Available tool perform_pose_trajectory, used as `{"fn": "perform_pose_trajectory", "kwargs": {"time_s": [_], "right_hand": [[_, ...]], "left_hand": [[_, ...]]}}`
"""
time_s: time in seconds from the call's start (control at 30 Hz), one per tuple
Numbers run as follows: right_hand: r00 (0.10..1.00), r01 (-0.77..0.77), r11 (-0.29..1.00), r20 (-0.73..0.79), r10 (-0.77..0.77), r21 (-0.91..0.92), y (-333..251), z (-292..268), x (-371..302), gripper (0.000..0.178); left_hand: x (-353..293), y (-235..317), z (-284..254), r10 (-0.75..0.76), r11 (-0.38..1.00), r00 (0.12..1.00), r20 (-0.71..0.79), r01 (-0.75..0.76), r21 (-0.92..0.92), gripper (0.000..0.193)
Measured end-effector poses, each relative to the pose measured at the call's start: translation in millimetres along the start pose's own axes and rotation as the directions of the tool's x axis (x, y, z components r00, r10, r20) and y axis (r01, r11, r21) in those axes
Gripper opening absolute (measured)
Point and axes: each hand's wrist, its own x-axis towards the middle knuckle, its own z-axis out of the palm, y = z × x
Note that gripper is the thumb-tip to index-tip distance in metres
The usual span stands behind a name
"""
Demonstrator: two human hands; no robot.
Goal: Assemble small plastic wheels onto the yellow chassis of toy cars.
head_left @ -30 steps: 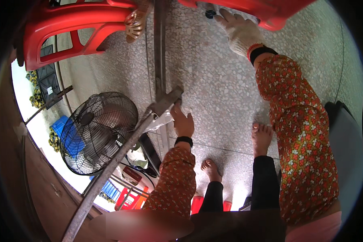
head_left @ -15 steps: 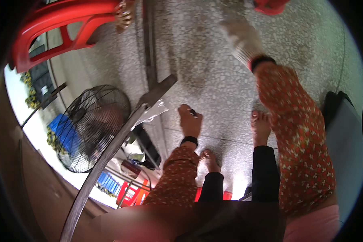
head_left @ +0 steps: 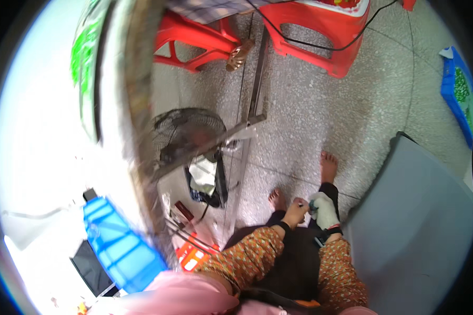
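My bare left hand (head_left: 296, 212) is closed, with a dark wristband at its wrist. My right hand (head_left: 326, 212) wears a whitish knit glove and has its fingers curled. The two hands are close together over my lap. A small dark thing (head_left: 313, 206) shows at the gloved fingers, on the side facing my left hand; its kind cannot be made out. Whatever my left fingers hold, if anything, is too small to name. Below the hands lie my dark trousers (head_left: 278, 252), and my bare feet (head_left: 329, 164) are on the speckled floor.
A grey panel (head_left: 415, 220) stands close on my right. To the left are a metal frame bar (head_left: 210, 149), a black fan (head_left: 189, 131) and a blue plastic item (head_left: 118, 241). Red stools (head_left: 320, 31) stand ahead, with a black cable (head_left: 320, 49) across one. A blue tray (head_left: 457, 94) is far right.
Both hands have come back from reaching forward and apart, and are together over my lap. The view has shifted, bringing the red stools and blue tray into sight.
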Motion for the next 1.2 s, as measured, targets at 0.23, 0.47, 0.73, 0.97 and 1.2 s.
{"fn": "perform_pose_trajectory", "kwargs": {"time_s": [0.23,0.47,0.73,0.97,1.2], "right_hand": [[0.988,0.120,0.985,0.113,-0.106,-0.127,-29,40,-192,0.027],[0.962,0.198,0.969,0.221,-0.163,-0.148,-45,85,-328,0.024],[0.868,0.124,0.754,0.439,0.232,-0.645,-106,154,-402,0.016],[0.565,0.238,0.514,0.547,0.617,-0.824,-93,267,-433,0.015],[0.396,0.624,0.186,0.513,0.761,-0.759,-29,366,-479,0.015]], "left_hand": [[-136,-4,8,0.460,0.845,0.887,0.038,-0.450,0.288,0.048],[-297,23,28,0.412,0.774,0.906,0.091,-0.401,0.490,0.089],[-459,65,-80,0.238,0.964,0.780,0.579,-0.263,-0.042,0.105],[-552,-52,-161,0.684,0.698,0.698,0.211,-0.542,-0.468,0.079],[-677,-300,-186,0.336,0.597,0.623,-0.706,-0.721,-0.352,0.041]]}}
